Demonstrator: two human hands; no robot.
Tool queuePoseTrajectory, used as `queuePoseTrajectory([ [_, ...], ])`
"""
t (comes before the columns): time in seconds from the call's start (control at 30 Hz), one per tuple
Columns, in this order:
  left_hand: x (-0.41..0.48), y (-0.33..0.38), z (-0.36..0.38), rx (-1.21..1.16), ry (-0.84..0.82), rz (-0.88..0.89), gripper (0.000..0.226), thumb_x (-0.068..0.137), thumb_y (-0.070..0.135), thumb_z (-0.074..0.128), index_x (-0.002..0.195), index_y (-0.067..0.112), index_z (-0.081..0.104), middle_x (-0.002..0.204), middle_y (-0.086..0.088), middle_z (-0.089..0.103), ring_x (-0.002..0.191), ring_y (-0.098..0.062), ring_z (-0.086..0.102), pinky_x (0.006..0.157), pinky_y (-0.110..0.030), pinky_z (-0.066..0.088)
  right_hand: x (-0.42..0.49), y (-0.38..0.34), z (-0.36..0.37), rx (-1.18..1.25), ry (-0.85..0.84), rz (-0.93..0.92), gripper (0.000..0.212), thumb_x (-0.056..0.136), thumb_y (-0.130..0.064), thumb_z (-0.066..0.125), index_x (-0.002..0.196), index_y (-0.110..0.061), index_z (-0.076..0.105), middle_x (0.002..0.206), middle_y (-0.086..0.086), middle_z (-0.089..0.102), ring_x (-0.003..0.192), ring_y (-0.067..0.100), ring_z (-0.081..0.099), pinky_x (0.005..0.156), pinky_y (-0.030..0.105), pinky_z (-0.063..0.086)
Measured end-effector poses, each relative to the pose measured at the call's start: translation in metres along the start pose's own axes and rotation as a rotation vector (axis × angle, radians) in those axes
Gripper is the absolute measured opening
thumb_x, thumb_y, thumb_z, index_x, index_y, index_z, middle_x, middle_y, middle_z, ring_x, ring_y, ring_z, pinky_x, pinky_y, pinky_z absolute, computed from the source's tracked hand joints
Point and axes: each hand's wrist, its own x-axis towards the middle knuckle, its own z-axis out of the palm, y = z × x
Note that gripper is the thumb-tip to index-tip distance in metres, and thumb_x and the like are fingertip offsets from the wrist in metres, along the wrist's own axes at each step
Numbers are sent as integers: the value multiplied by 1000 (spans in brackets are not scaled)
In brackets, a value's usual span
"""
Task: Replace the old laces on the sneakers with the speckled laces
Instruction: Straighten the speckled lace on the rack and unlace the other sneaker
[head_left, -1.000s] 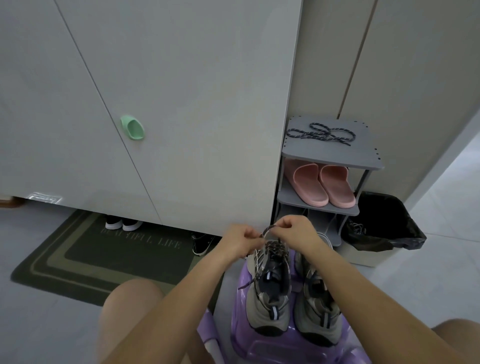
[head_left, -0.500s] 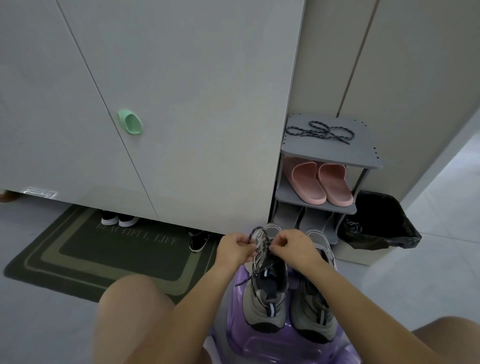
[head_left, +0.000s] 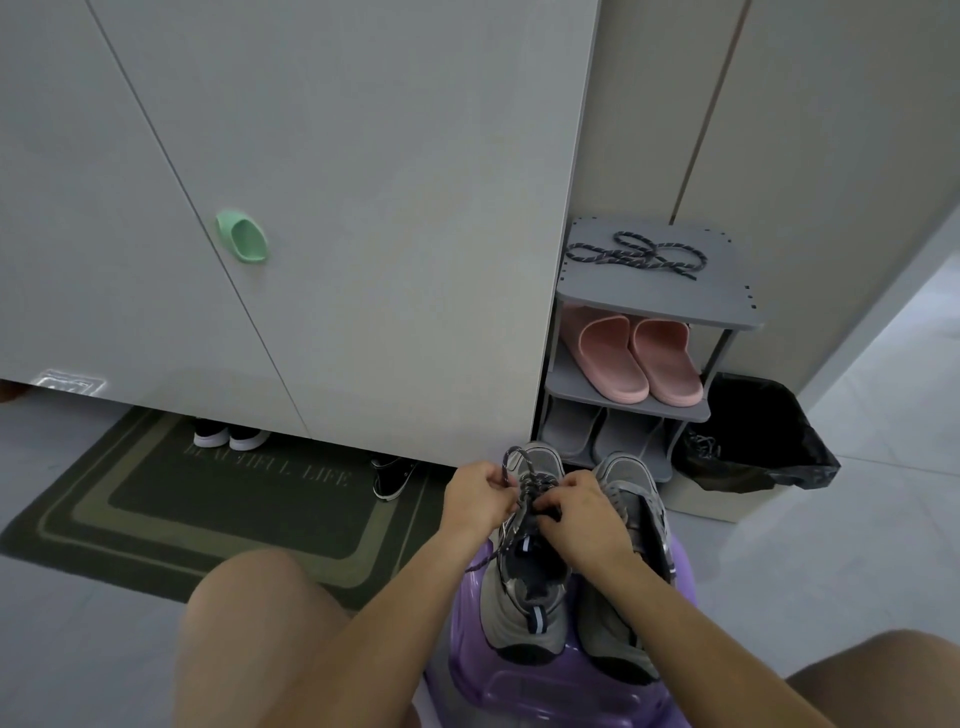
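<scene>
On the far left a mat (head_left: 208, 499) lies on the floor. In the middle, the left hand (head_left: 480, 493) pinches a speckled lace (head_left: 527, 486). A second ago the lace made one arch from hand to hand. Now a small loop stands up by the left fingers, and the other hand has dropped down to the knot. I think a bow is being tied, so this sneaker is nearly done.

The lace is on the left sneaker (head_left: 519, 613), which stands on a purple stool (head_left: 545, 691) near the person. Its toe points far, toward the rack (head_left: 654, 306), and its heel is near. Its long side runs near to far.

The right hand (head_left: 582, 514) pinches the same lace. The two hands are close together, almost touching. The right sneaker (head_left: 631, 478) stands just beside the first and points the same way. I cannot tell if it has a lace.

Far right, a spare lace (head_left: 636, 254) lies on top of the rack, likely for that sneaker. A bin (head_left: 758, 441) stands right of the rack.
</scene>
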Motion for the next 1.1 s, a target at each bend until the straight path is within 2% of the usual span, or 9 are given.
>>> queuePoseTrajectory([
  [0.27, 1, -1, 3, 162, 10, 35, 26, 77, 11, 73, 61, 23, 58, 57, 7, 58, 55, -7, 54, 60, -21, 46, 4, 2, 5, 37, 17, 16, 25, 85, -29, 62, 108, -22, 69, 122, 1, 41, 109, 19, 51, 90, 29, 46],
  [0.33, 0, -3, 2, 176, 2, 25, 26, 76, 12, 74, 59, 21, 57, 60, 3, 60, 58, -10, 56, 65, -25, 48, 6, 3, 8, 47, 17, 32, 23, 85, -30, 62, 105, -23, 70, 121, 1, 41, 111, 21, 49, 92, 29, 45],
  [0.4, -1, -5, 2, 204, 13, 41, 29, 76, 14, 75, 57, 20, 54, 64, -2, 61, 60, -13, 55, 63, -25, 46, 6, 2, 13, 55, 31, 48, 20, 85, -30, 62, 101, -22, 72, 121, 2, 42, 112, 22, 48, 91, 28, 44],
  [0.47, -5, -4, 3, 220, 24, 64, 30, 77, 15, 74, 57, 21, 52, 59, 2, 57, 56, -10, 51, 58, -22, 41, 6, 0, 17, 78, 62, 65, 18, 86, -29, 61, 96, -20, 73, 119, 2, 42, 110, 22, 47, 88, 29, 45],
  [0.63, -13, -1, 3, 139, -96, 39, 24, 78, 10, 72, 72, 20, 51, 66, 5, 52, 62, -9, 51, 58, -15, 42, 6, 0, 17, 155, 91, 90, 14, 85, -28, 63, 90, -18, 73, 114, -1, 44, 108, 19, 50, 85, 32, 48],
  [0.7, -11, -3, 3, 168, -62, 35, 20, 80, 10, 71, 83, 15, 52, 68, 5, 50, 66, -12, 51, 55, -15, 39, 3, 1, 13, 110, 131, 65, 15, 86, -31, 63, 89, -19, 73, 114, -4, 45, 104, 14, 52, 73, 28, 46],
  [0.77, -10, -3, 4, 197, -26, 32, 23, 80, 11, 70, 95, 12, 53, 73, 4, 51, 73, -14, 51, 60, -20, 38, -2, 2, 9, 5, 172, 11, 18, 87, -32, 59, 89, -20, 72, 115, -7, 46, 105, 12, 49, 67, 24, 40],
  [0.9, -7, -5, 5, 171, 7, 20, 28, 79, 10, 71, 97, 13, 49, 71, 5, 49, 76, -16, 52, 67, -22, 40, -10, 13, 0, 32, 235, -11, 17, 86, -30, 61, 86, -18, 74, 105, -9, 48, 103, 13, 51, 69, 24, 42],
  [1.1, -4, -10, 3, 131, 3, -4, 29, 81, 11, 71, 103, 10, 52, 74, 4, 55, 63, -7, 53, 61, -19, 44, -24, 39, -21, 122, 288, 70, 14, 83, -23, 64, 77, -14, 74, 95, -9, 47, 95, 14, 55, 77, 27, 45],
])
